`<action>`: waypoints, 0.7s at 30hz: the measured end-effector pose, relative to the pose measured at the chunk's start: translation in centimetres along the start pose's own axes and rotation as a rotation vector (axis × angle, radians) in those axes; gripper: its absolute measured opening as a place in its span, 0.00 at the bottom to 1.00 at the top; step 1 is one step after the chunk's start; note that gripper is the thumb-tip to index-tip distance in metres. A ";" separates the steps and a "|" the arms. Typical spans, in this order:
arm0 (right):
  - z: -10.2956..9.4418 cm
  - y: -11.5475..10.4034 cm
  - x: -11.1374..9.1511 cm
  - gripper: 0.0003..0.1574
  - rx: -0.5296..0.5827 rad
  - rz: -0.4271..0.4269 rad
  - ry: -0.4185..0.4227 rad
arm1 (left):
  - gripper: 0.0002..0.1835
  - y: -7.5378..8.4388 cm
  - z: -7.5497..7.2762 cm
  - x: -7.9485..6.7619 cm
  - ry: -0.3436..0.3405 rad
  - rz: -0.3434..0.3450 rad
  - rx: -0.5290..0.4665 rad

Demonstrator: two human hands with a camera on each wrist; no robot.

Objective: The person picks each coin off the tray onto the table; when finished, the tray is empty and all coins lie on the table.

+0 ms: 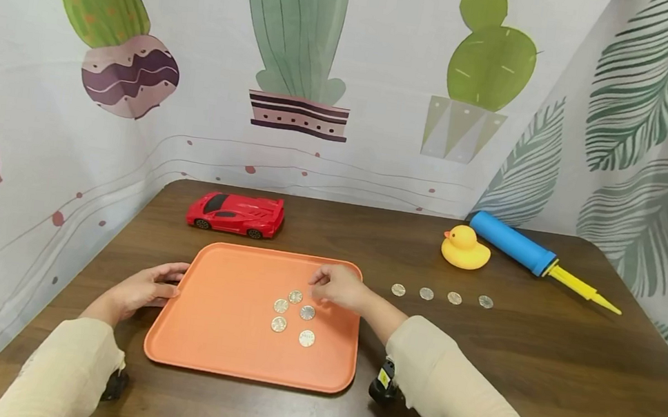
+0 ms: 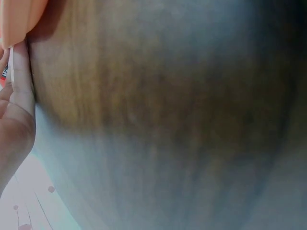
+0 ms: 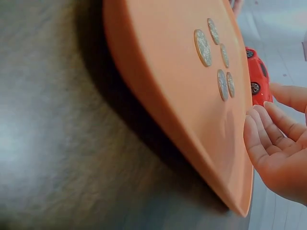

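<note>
An orange tray (image 1: 212,333) lies on the table with several coins (image 1: 307,338) spread over its right half. At the tray's left edge, my left hand (image 1: 139,289) holds the rim between thumb and fingers; only part of this hand (image 2: 17,105) enters the left wrist view. Over the tray's upper right part hovers my right hand (image 1: 338,287), just beyond the coins. In the right wrist view that hand (image 3: 280,143) has loosely bent fingers, the thumb apart from them, and no coin shows in it.
Several more coins (image 1: 426,293) form a row on the table right of the tray. Behind them sit a yellow rubber duck (image 1: 465,248) and a blue hand pump (image 1: 511,243) with a yellow nozzle. A red toy car (image 1: 237,215) stands behind the tray, before a cactus-print cloth (image 1: 376,172).
</note>
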State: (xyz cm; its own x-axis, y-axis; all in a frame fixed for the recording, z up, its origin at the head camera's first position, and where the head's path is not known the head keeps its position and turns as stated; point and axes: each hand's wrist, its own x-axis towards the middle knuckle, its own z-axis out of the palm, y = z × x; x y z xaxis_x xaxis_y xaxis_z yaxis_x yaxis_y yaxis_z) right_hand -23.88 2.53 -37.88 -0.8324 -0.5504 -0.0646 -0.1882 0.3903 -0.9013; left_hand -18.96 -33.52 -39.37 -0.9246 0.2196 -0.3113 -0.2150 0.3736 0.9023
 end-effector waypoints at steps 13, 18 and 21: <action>1.6 0.0 2.4 0.12 -0.188 0.018 -0.073 | 0.34 0.0 -0.1 -0.1 -0.006 -0.011 0.012; 2.0 -0.5 2.6 0.09 -0.289 0.014 -0.077 | 0.34 0.1 0.0 -0.1 0.003 -0.009 0.013; 2.2 -0.7 2.6 0.08 -0.354 0.016 -0.068 | 0.34 0.1 0.1 -0.1 0.004 -0.010 -0.001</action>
State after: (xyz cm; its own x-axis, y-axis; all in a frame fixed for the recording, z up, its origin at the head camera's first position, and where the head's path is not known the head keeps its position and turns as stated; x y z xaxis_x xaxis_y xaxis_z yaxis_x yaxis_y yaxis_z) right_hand -24.75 -0.81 -38.32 -0.8024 -0.5853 -0.1163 -0.3543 0.6241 -0.6964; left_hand -18.86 -33.38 -39.26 -0.9236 0.2127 -0.3191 -0.2244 0.3751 0.8994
